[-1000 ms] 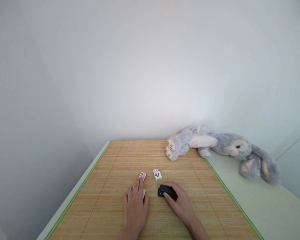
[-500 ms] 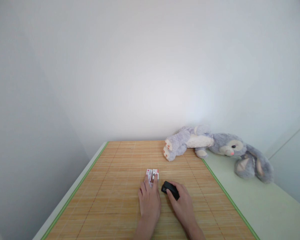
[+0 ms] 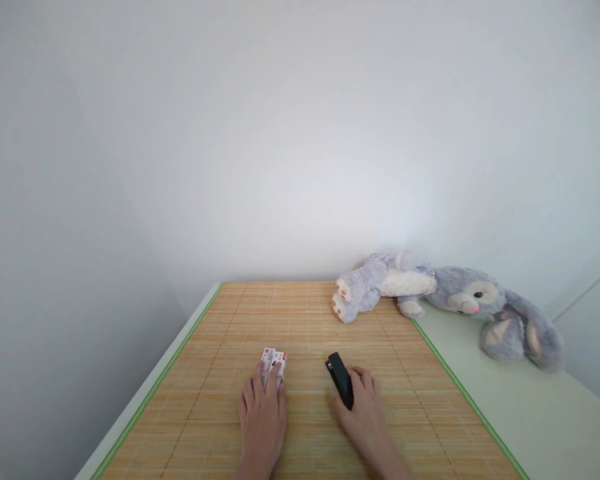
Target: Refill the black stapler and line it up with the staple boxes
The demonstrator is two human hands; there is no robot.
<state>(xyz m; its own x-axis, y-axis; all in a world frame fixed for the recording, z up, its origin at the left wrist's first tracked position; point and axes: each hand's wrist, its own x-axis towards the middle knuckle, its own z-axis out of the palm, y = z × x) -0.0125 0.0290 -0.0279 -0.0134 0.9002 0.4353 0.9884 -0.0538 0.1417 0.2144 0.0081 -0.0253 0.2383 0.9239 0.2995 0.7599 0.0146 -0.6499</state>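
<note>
Two small white boxes with red print, a left box (image 3: 267, 358) and a right box (image 3: 279, 360), lie side by side on the bamboo mat. My left hand (image 3: 263, 410) reaches over their near ends, palm down, its fingers stretched out and spread on top of them. The fingers cover part of both boxes. To the right, a black stapler (image 3: 340, 380) points away from me and a little leftward. My right hand (image 3: 366, 415) is closed around its near right side, with the thumb partly hidden by the stapler.
A bamboo mat (image 3: 310, 320) with green edging covers most of the pale table (image 3: 520, 400). A grey plush rabbit (image 3: 460, 293) lies on its side at the back right, across the mat's edge. The white wall (image 3: 280, 167) rises behind.
My left hand and both boxes have moved left, away from the stapler. The stapler in my right hand has turned to point more straight ahead. The view has shifted slightly.
</note>
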